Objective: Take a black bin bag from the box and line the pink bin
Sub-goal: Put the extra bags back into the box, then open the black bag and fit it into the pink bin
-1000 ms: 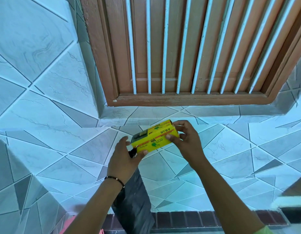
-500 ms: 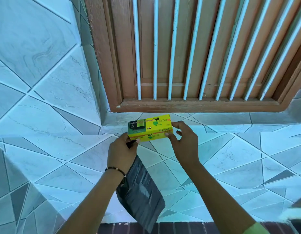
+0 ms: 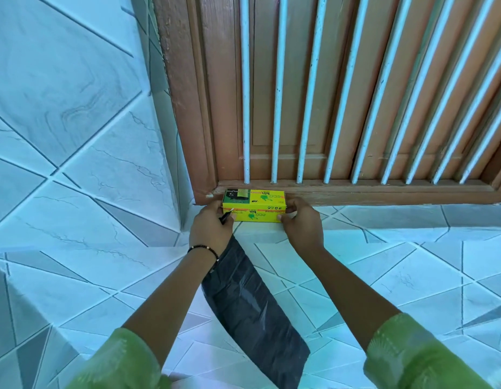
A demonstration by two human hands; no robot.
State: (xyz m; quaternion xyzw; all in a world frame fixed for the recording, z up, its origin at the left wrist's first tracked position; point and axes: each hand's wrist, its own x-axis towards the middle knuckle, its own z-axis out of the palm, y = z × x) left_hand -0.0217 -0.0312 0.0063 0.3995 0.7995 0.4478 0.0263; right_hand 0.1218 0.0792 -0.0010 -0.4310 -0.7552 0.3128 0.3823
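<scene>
The yellow bin-bag box (image 3: 254, 205) rests on the tiled sill, against the bottom of the wooden window frame (image 3: 356, 189). My left hand (image 3: 213, 223) holds the box's left end and also pinches the top of a flat black bin bag (image 3: 250, 304), which hangs down below the wrist. My right hand (image 3: 301, 220) grips the box's right end. The pink bin is out of view.
White metal bars (image 3: 302, 108) run down in front of brown wooden shutters. Blue-grey tiled wall (image 3: 75, 136) stands on the left, and a tiled ledge (image 3: 398, 234) stretches to the right of the box.
Both hands carried the box up and forward from mid-air to the sill by the window frame. The black bag trailed along under my left hand.
</scene>
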